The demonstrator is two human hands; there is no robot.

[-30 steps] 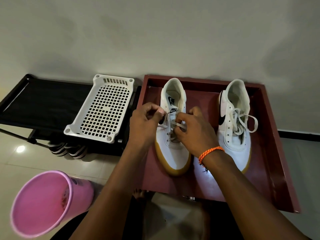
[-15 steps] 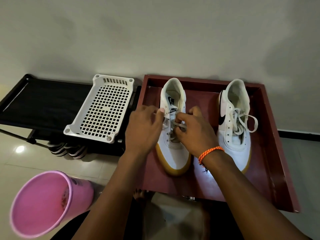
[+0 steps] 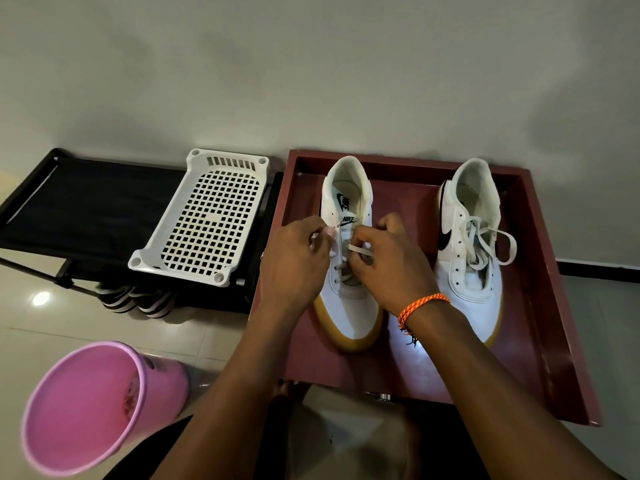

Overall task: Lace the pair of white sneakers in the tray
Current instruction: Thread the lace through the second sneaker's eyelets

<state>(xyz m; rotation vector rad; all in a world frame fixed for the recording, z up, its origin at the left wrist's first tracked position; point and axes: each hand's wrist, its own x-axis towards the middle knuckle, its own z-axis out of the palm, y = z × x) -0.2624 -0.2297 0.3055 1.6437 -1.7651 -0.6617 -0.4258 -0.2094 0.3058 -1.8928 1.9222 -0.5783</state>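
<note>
Sneakers, two, white with tan soles, stand side by side in the dark red tray (image 3: 554, 306), toes toward the person. Left sneaker (image 3: 349, 306): laced through the lower eyelets only; upper eyelets show bare. Right sneaker (image 3: 471, 271): laced, with loose loops and ends lying across its tongue and over its outer side.

Both forearms reach forward from the lower edge of the view and converge over the left sneaker's lace area. Left hand (image 3: 294, 261): back of hand uppermost, fingers curled inward at the sneaker's left eyelet row, pinching a pale end of the lace (image 3: 360, 251) between fingertips. Right hand (image 3: 388, 268): knuckles up, fingers curled over the tongue, pinching a flat stretch of the same lace that shows just beside the thumb. An orange braided wristband (image 3: 422, 304) sits on the right wrist.

Surroundings: a white perforated plastic basket (image 3: 204, 216) rests on a black rack (image 3: 86, 206) left of the tray, with striped footwear (image 3: 135, 299) under the rack on the tiled floor. A pink bucket (image 3: 97, 407) stands tilted at lower left.
</note>
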